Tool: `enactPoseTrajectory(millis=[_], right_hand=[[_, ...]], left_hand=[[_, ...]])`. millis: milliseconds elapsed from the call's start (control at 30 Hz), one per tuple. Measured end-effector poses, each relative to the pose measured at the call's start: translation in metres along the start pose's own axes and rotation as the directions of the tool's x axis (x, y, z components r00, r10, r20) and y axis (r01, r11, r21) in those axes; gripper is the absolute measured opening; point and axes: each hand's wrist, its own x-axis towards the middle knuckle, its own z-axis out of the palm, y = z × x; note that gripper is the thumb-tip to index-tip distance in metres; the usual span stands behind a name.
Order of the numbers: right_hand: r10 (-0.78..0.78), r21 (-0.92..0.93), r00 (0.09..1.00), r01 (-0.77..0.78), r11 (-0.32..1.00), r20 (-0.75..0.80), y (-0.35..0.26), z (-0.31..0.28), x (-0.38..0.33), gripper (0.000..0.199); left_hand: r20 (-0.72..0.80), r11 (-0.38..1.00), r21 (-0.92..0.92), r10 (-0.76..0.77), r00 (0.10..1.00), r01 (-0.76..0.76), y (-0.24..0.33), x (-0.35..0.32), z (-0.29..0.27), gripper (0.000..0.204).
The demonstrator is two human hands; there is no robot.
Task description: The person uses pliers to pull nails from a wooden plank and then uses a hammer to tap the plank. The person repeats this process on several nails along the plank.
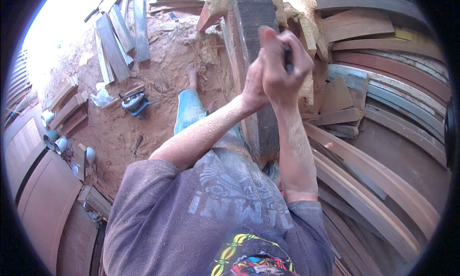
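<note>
Both my hands are together above a thick dark wooden beam [253, 17], which stretches away from my body. My right hand [286, 67] is closed, its fingers curled round a small dark thing, mostly hidden, whose kind I cannot make out. My left hand [255, 82] presses against the right one from the left side, its fingers hidden behind it. Part of the hands is smeared by motion. The beam rests on a rough wooden stand [214, 11] coated with sawdust.
Long planks [369, 180] and stacked boards [407, 60] crowd the right side. At left, a corded power tool [134, 101] lies on the reddish dirt floor. Loose boards [112, 48] lie far left, near a plastic bag [101, 96]. Lamp-like round fixtures [50, 138] stand by panels [45, 199].
</note>
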Motion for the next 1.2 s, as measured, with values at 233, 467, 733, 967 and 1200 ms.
enactPoseTrajectory(millis=[233, 467, 733, 967, 1200], right_hand=[[0.239, 0.080, 0.959, -0.253, 0.964, 0.155, 0.029, -0.009, 0.033, 0.042], [0.394, -0.317, 0.914, -0.348, 0.882, 0.093, -0.005, -0.129, -0.061, 0.048], [0.466, -0.157, 0.885, -0.458, 0.875, 0.015, -0.010, -0.122, -0.083, 0.063], [0.469, 0.150, 0.870, -0.490, 0.859, 0.155, -0.013, -0.101, -0.063, 0.057], [0.412, 0.111, 0.877, -0.448, 0.887, 0.247, -0.015, -0.088, -0.046, 0.053]], left_hand=[[0.069, 0.955, 0.294, 0.015, 0.997, -0.035, 0.021, 0.020, 0.006, 0.047], [0.409, 0.863, 0.415, 0.107, 0.906, -0.289, 0.045, -0.021, 0.034, 0.048], [0.482, 0.896, 0.367, 0.046, 0.875, -0.249, 0.059, -0.022, 0.020, 0.062], [0.735, 0.946, 0.224, -0.006, 0.678, -0.235, 0.041, 0.034, -0.039, 0.036], [0.728, 0.970, 0.174, -0.011, 0.685, -0.168, 0.049, 0.058, -0.057, 0.024]])
